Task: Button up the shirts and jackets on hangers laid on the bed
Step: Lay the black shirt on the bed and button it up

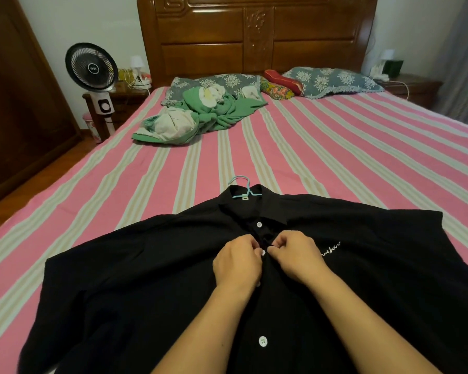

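Left hand (pixel 237 261) and right hand (pixel 295 255) meet at the placket of the black shirt (pixel 135 287), fingers curled, both pinching fabric around a white button (pixel 263 252). Shirt lies flat on the striped bed (pixel 335 157), collar away from the camera, on a light-blue hanger (pixel 242 184). Green cloth (pixel 214 109) near the pillows (pixel 333 79).

Two bare forearms in view, no sleeves visible up to the near frame edge. Left hand (pixel 238 263) and right hand (pixel 295 255): no gloves, rings, watch or wristbands. Nails short, unpainted where visible. Nothing else of the body showing.
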### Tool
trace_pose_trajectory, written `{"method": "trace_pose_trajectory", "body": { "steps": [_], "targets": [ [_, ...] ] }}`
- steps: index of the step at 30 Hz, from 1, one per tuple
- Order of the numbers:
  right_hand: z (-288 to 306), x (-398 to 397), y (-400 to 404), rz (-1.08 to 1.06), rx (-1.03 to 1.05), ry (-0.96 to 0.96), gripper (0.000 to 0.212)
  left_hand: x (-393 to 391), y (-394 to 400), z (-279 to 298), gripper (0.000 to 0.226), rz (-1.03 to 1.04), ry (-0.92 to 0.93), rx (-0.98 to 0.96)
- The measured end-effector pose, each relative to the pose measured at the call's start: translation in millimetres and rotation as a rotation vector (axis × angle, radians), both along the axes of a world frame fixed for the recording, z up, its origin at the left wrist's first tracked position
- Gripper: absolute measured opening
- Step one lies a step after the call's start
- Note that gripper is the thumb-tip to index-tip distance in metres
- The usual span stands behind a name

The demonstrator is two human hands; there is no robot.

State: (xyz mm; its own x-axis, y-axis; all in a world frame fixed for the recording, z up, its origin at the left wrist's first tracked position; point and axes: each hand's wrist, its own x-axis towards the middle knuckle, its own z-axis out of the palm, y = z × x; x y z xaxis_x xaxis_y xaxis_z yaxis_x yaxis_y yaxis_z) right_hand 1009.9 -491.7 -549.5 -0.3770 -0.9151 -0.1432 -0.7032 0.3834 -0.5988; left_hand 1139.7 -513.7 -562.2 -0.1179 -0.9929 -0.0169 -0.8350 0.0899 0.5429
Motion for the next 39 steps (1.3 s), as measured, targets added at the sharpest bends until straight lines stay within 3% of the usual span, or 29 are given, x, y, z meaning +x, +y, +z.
{"method": "trace_pose_trajectory", "body": {
  "steps": [2, 7, 10, 21, 27, 39],
  "targets": [
    [2, -3, 0, -0.01, -0.014, -0.11, 0.014, 0, 1, 2, 0.014, -0.035, -0.027, -0.01],
    [13, -16, 8, -0.13, 0.025, -0.981, 0.009, 1, 6, 4, 0.011, -0.152, -0.102, -0.149],
    [13, -24, 9, -0.183, 0.047, -1.198, 0.013, 2, 7, 8, 0.007, -0.117, -0.004, -0.114],
    [4, -32, 5, -0.088, 0.084, -1.248, 0.031, 2, 5, 11, 0.015, 0.118, 0.852, 0.385],
    [8, -31, 5, -0.026, 0.11, -1.224, 0.03, 2, 1, 15, 0.013, 0.146, 0.987, 0.501],
    [5, -10, 10, 0.014, -0.049, -0.731, 0.017, 0, -3, 11, 0.011, 0.197, 0.992, 0.477]
  ]
}}
